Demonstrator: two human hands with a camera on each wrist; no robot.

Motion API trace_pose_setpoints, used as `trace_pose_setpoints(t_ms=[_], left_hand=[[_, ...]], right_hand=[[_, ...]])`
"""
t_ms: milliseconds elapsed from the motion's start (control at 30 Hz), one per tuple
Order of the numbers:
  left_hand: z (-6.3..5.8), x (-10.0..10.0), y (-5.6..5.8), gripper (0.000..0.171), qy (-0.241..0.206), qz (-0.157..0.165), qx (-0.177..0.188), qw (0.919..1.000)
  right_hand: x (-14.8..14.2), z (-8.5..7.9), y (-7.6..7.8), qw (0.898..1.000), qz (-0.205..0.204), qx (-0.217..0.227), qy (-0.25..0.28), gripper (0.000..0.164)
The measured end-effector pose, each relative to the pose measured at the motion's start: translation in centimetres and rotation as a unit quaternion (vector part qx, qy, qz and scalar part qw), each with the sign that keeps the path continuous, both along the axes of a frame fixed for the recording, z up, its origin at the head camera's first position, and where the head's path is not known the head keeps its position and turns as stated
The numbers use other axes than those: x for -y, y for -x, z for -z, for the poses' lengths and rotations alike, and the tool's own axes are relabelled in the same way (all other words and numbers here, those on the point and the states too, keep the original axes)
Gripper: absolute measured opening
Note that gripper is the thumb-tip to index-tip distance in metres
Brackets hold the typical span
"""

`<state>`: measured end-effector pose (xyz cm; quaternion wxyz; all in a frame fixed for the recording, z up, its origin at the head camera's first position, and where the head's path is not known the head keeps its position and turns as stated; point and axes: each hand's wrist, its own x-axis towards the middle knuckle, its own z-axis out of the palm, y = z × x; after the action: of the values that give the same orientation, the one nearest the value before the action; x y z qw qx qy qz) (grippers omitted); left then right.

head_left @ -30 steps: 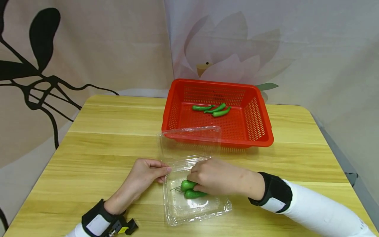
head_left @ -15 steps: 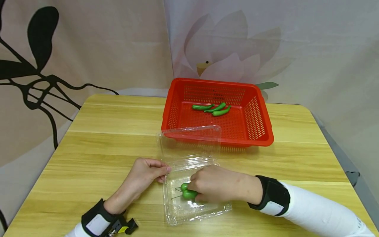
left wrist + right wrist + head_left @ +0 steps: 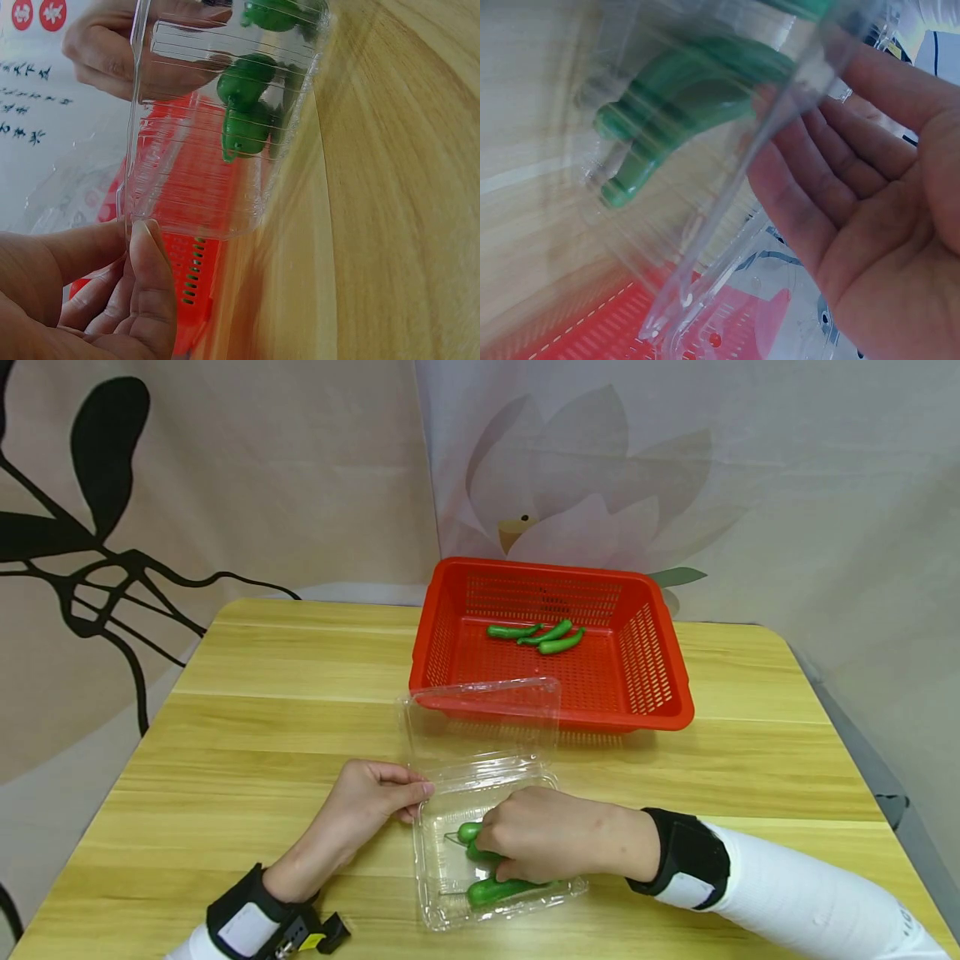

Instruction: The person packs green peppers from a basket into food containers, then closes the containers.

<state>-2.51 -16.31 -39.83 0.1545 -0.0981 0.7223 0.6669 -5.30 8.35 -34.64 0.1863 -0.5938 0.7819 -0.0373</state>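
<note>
My left hand [image 3: 378, 793] pinches the left rim of an open clear plastic clamshell container [image 3: 465, 920], between thumb and fingers. Three green chili peppers lie in the container's tray. One pepper [image 3: 495, 891] lies apart along the near side, while two others [image 3: 469, 832] sit together under my right hand [image 3: 551, 835]. That hand reaches in from the right, thumb at the near pepper and fingers at the pair. In the right wrist view its fingers are extended, their tips overlapping the ends of two curved peppers [image 3: 697, 75]. The hand covers the peppers' right ends in the head view.
Behind the container stands a red perforated basket [image 3: 660, 714] with three green chili peppers [image 3: 561, 646] on its floor. The container's raised clear lid [image 3: 480, 735] overlaps the basket's front rim in the head view. A printed cloth backdrop [image 3: 337, 485] hangs behind the wooden table [image 3: 285, 718].
My right hand has moved slightly toward the near side of the tray. A third pepper now shows along that side, apart from the other two. The left hand stays on the rim.
</note>
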Motion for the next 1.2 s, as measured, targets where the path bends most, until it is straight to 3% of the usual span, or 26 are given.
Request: trace_pose_setpoints(t_ms=[467, 733, 967, 1200], left_hand=[[-0.1, 0.0, -0.1, 0.018, -0.002, 0.000, 0.003, 1.0000], [-0.1, 0.0, -0.1, 0.019, 0.000, 0.001, -0.001, 1.0000], [0.0, 0.0, -0.1, 0.018, -0.002, -0.003, 0.002, 1.0000], [-0.1, 0.0, -0.1, 0.018, -0.007, -0.003, 0.000, 1.0000]], right_hand=[[-0.1, -0.5, 0.1, 0.999, -0.004, -0.013, 0.033, 0.023], [-0.7, -2.4, 0.6, 0.997, -0.009, -0.020, 0.080, 0.011], [-1.7, -4.7, 2.2, 0.976, -0.020, -0.042, 0.212, 0.006], [-2.4, -8.0, 4.5, 0.952, 0.022, -0.075, 0.295, 0.008]])
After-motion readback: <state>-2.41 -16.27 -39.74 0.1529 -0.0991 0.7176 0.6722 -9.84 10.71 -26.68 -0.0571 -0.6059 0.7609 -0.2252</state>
